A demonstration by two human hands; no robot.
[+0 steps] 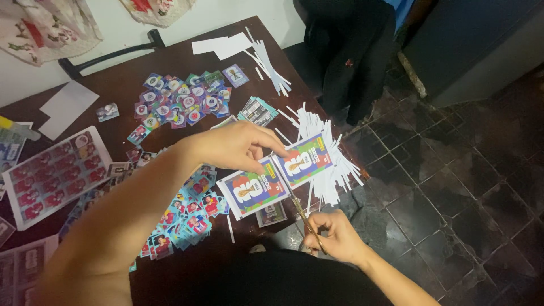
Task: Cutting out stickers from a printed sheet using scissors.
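My left hand (238,146) pinches a printed strip of two colourful sticker-pack pictures (283,174) by its top edge, holding it above the table's right edge. My right hand (334,235) grips scissors (303,216) below the strip, blades pointing up toward the gap between the two pictures. A heap of thin white paper offcuts (328,164) lies just behind the strip.
Dark wooden table (124,85) carries piles of small cut stickers (181,102), a blue-edged pile (187,218), an uncut red sticker sheet (54,173), white paper pieces (224,45) and strips. A dark chair (345,51) stands at the far right; tiled floor (453,187) lies to the right.
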